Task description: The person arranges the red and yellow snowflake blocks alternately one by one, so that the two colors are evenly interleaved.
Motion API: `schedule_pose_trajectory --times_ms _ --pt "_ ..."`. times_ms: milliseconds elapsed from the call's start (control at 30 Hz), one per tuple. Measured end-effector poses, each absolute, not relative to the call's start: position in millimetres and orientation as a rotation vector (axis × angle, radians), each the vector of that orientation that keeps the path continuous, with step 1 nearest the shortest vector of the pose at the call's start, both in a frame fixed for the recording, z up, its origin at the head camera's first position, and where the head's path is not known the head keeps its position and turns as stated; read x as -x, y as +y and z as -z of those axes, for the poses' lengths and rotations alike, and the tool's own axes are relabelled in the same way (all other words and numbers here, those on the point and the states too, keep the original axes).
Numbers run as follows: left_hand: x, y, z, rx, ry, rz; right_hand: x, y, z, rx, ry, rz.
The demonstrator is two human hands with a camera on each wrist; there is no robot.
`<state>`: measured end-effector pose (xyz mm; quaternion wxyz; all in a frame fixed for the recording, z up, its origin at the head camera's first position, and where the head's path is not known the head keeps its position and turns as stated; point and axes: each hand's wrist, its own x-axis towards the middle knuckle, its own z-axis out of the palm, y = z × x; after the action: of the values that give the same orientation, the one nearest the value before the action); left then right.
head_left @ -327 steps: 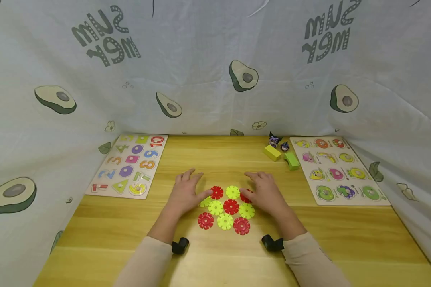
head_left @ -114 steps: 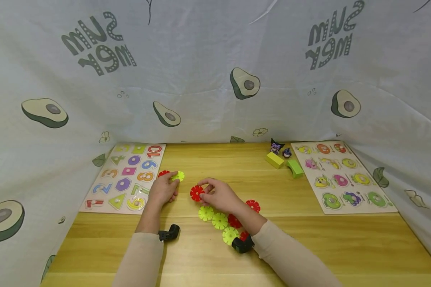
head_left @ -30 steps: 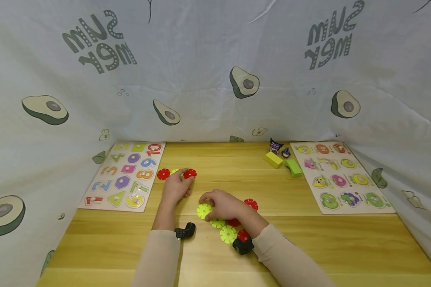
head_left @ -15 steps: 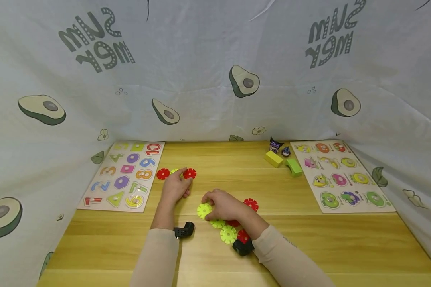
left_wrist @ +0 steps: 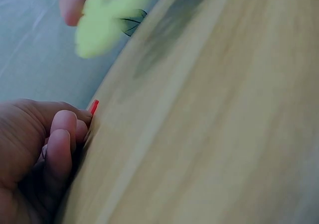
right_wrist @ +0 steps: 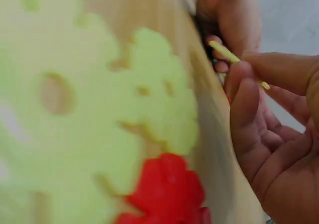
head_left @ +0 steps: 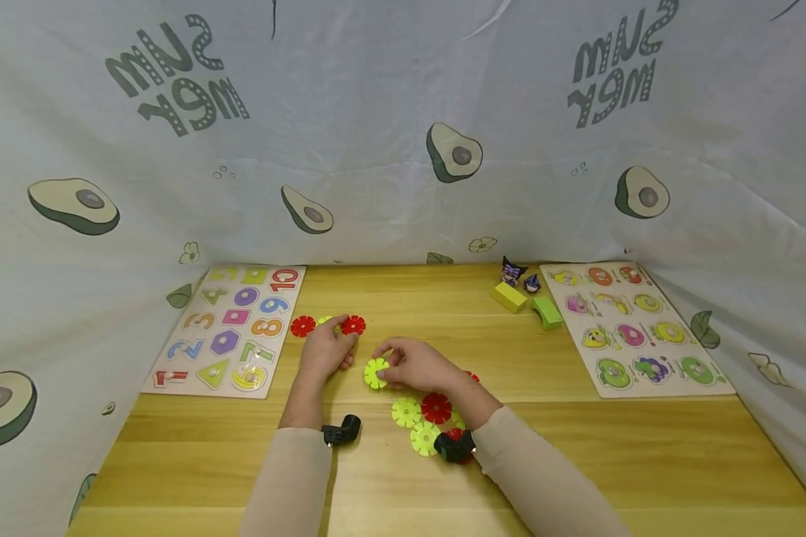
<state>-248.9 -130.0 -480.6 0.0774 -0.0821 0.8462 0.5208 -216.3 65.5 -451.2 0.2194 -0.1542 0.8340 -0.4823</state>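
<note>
In the head view my right hand [head_left: 418,365] pinches a yellow notched plastic disc [head_left: 374,373] between thumb and fingers, tilted up off the table. The right wrist view shows that disc [right_wrist: 224,51] nearly edge-on. Farther left, my left hand [head_left: 325,350] holds the near side of a red notched disc [head_left: 354,325], whose edge [left_wrist: 94,107] shows at the fingertips in the left wrist view. That disc ends a row with a yellow disc [head_left: 325,320], partly hidden by the fingers, and another red disc [head_left: 302,326].
Several loose discs, among them a red one [head_left: 436,408] and a yellow one [head_left: 426,438], lie below my right forearm. A number puzzle board [head_left: 225,328] stands left, a fruit puzzle board [head_left: 634,328] right. Yellow [head_left: 509,297] and green blocks [head_left: 546,312] sit by small figurines [head_left: 513,271].
My right hand has raised the yellow disc from beside the pile and moved it slightly away from me. My left hand stays at the row; earlier, all the discs lay in one cluster.
</note>
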Motion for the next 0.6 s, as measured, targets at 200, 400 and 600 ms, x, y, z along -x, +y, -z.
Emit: schedule_pose_trajectory --times_ms 200,400,600 --pt "249.6 -129.4 482.7 0.23 2.525 -1.584 248.1 65.6 453.4 0.069 2.298 1.605" --pt "250.8 -129.6 482.9 0.218 2.518 -1.601 268.0 64.2 461.1 0.021 2.386 1.522" --pt "250.1 -130.5 481.4 0.234 2.509 -1.607 276.9 63.9 467.4 0.058 2.33 1.538"
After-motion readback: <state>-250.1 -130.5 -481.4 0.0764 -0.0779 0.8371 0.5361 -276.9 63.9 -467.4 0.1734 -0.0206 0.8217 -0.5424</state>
